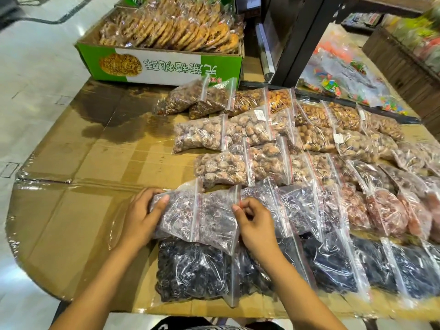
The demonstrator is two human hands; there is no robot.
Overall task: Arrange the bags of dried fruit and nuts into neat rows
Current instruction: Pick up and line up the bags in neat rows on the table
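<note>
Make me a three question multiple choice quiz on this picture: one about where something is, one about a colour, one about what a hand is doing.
1. Where is the green-and-white box of biscuits?
A. Just beyond the far row of bags
B. In the person's lap
C. On the floor

2. What colour is the fruit in the nearest row?
A. Pale tan
B. Bright orange
C. Nearly black

3. What is the right hand doing?
A. Lying flat on the cardboard
B. Pinching the seal edge of a purplish bag
C. Hanging free, holding nothing

Answers:
1 A, the box sits right behind the farthest bags.
2 C, those bags hold very dark fruit.
3 B, its thumb and finger close on the bag's top edge.
</note>
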